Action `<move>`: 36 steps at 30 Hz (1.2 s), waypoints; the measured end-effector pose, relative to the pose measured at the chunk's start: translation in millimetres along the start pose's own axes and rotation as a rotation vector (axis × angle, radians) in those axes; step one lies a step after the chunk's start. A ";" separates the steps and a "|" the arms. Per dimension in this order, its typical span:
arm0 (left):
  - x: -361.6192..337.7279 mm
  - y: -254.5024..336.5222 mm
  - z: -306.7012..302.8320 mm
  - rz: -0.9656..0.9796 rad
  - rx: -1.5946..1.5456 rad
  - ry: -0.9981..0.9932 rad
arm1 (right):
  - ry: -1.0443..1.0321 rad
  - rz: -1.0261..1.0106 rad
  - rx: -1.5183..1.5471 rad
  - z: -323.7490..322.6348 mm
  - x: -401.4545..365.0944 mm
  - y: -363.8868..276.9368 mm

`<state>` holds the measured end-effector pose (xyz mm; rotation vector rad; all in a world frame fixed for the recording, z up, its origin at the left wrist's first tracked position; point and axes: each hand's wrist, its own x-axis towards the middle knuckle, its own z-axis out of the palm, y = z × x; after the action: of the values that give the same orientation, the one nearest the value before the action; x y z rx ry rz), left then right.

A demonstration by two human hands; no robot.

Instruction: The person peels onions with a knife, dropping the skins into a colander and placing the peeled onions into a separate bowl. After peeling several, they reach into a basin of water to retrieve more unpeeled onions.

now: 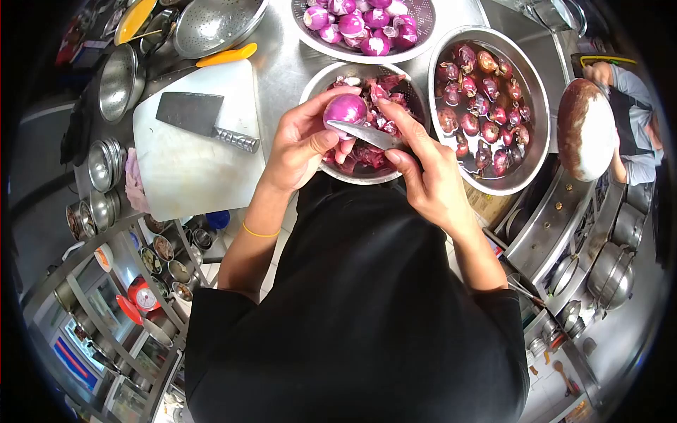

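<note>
My left hand (300, 144) is closed around a shiny purple onion (345, 111), held over a metal bowl (314, 88) of dark red onion skins (363, 156). A small knife (367, 134) is in my right hand (427, 166), its blade lying against the lower side of the onion. The right index finger stretches forward past the blade. Behind the skins bowl, a perforated colander (310, 39) holds several peeled purple onions (351, 25). To the right, a large oval metal basin (539, 141) contains unpeeled red onions (489, 129) in water.
On the left, a cleaver (189, 113) rests on a white cutting board (190, 180). Metal bowls (106, 166) and another colander (217, 28) stand around the board. A person (635, 106) is at the right beside a large wok (587, 130). Metal shelving (106, 282) is at lower left.
</note>
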<state>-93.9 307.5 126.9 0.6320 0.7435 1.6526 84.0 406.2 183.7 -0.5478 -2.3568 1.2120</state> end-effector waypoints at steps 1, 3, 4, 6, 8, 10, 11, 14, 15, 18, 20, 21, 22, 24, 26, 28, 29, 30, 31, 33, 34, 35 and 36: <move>-0.5 0.5 0.5 -0.001 -0.002 0.001 | 0.004 -0.015 0.000 0.7 0.7 0.1; -1.0 1.0 0.1 -0.001 -0.005 0.002 | 0.007 -0.031 -0.001 0.8 1.3 -0.6; -1.2 1.1 -0.5 0.005 0.001 -0.013 | 0.002 0.044 0.037 -0.4 1.2 -1.3; -1.7 1.4 -2.0 0.010 0.004 -0.029 | -0.003 0.122 0.074 -3.4 0.7 -0.8; -2.2 2.0 -3.7 -0.013 0.010 -0.059 | 0.032 0.128 0.045 -6.4 1.7 1.8; -2.7 2.5 -1.9 -0.018 0.011 -0.039 | 0.010 0.130 0.081 -5.8 -1.4 -5.1; -2.7 2.5 -0.9 -0.024 0.012 -0.021 | -0.010 0.134 0.116 -4.8 -2.5 -8.0; -3.1 2.2 -1.5 -0.027 -0.001 -0.024 | -0.005 0.016 0.043 -0.5 -2.4 -7.3; -3.3 1.7 0.2 -0.027 -0.001 -0.024 | -0.026 0.013 0.063 0.3 -2.5 -7.2; -4.9 0.8 3.7 0.033 0.107 0.071 | 0.007 0.006 0.033 4.8 -4.5 -5.1; -5.6 0.1 1.6 0.028 0.080 0.063 | -0.016 0.038 0.013 1.3 -5.7 -7.6; -5.7 0.5 3.2 0.028 0.081 0.063 | -0.084 0.108 -0.018 -3.2 -5.1 -12.4; -5.6 1.3 6.1 0.038 0.089 0.064 | -0.152 0.178 -0.049 -5.3 -4.9 -15.1; -6.3 2.0 7.4 0.047 0.098 0.064 | -0.115 0.139 -0.055 -1.4 -7.3 -12.2; -7.8 2.6 6.6 0.016 0.085 0.064 | -0.077 0.101 -0.062 -1.0 -8.2 -12.8; -8.4 1.4 7.7 0.015 0.078 0.077 | -0.182 0.159 -0.258 -5.2 -7.8 -17.1; -8.7 0.7 7.9 0.014 0.070 0.090 | -0.181 0.158 -0.259 -2.7 -8.9 -11.4; -8.8 -0.5 6.8 0.015 0.070 0.088 | -0.090 0.120 -0.110 2.3 -10.1 -0.7; -8.8 -2.2 4.9 0.016 0.059 0.072 | -0.001 0.081 0.039 4.8 -8.8 4.5; -8.2 -2.7 3.8 0.019 0.048 0.055 | 0.102 0.160 0.271 2.3 -3.1 1.9; -7.7 -2.3 3.9 0.024 0.058 0.049 | 0.089 0.202 0.294 -2.3 -4.7 5.1; -7.5 -2.0 4.0 0.029 0.067 0.043 | 0.088 0.201 0.293 -4.8 -5.4 4.5; -7.6 -2.3 3.9 0.031 0.067 0.043 | 0.050 0.224 0.312 -7.3 -6.5 2.2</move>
<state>-88.0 300.9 127.6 0.6598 0.8270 1.6794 93.7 408.8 184.4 -0.7380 -2.0499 1.6080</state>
